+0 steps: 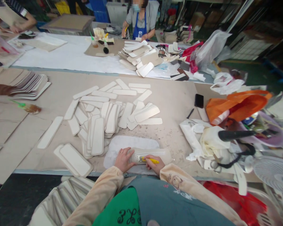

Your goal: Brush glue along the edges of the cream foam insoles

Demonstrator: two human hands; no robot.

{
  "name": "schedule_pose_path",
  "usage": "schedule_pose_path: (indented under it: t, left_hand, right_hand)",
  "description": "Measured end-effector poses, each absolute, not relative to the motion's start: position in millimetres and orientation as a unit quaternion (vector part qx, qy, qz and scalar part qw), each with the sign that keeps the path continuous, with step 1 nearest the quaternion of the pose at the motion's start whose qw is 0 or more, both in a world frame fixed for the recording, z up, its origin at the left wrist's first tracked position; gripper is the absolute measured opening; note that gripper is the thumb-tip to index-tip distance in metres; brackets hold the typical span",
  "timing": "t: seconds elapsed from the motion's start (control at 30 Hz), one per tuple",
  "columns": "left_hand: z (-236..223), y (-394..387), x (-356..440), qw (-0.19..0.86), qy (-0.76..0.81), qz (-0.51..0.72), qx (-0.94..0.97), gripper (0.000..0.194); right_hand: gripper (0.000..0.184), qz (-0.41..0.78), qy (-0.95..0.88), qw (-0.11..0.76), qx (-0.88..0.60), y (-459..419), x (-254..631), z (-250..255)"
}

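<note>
My right hand is closed around a small yellow-handled brush. Its bristle end touches a pale rounded strip, which looks wet or shiny. My left hand lies on the strip's left end, thumb and fingers apart. Beneath the strip is a whitish board with rounded corners. Beyond my hands, many white rounded strips are spread and piled over one another. Two wider rounded pieces overlap at the table's near edge, left of my hands.
A bottle of brown liquid with a green tip lies at the left beside fanned panels. To the right are a phone, an orange bag and a fan. A co-worker sits across the far table.
</note>
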State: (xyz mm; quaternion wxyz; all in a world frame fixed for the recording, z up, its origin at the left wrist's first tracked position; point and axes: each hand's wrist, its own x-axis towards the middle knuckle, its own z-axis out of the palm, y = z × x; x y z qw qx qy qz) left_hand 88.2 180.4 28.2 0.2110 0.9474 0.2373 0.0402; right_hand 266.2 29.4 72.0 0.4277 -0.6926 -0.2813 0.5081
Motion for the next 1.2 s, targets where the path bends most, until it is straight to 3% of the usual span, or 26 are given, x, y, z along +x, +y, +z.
schedule_pose_path:
  t: [0.47,0.73,0.93,1.07,1.2]
  left_hand:
    - [24,180,85,0.153,0.232,0.035,0.960,0.060]
    - [29,178,88,0.164,0.246,0.029,0.955,0.060]
    - [29,178,88,0.166,0.248,0.014,0.954,0.064]
    - [30,178,89,0.167,0.246,0.009,0.955,0.063]
    - [30,178,89,0.171,0.243,0.010,0.955,0.062]
  right_hand:
    - [0.042,0.354,-0.195,0.431,-0.807,-51,322,80]
    - [0.036,0.256,-0.237,0.402,-0.846,-73,346,93]
    - [0.032,0.118,-0.439,0.294,-0.841,-62,340,98]
    - [0.031,0.151,-0.512,0.192,-0.824,-43,323,92]
    - [0.026,0.197,-0.574,0.200,-0.769,-26,304,91]
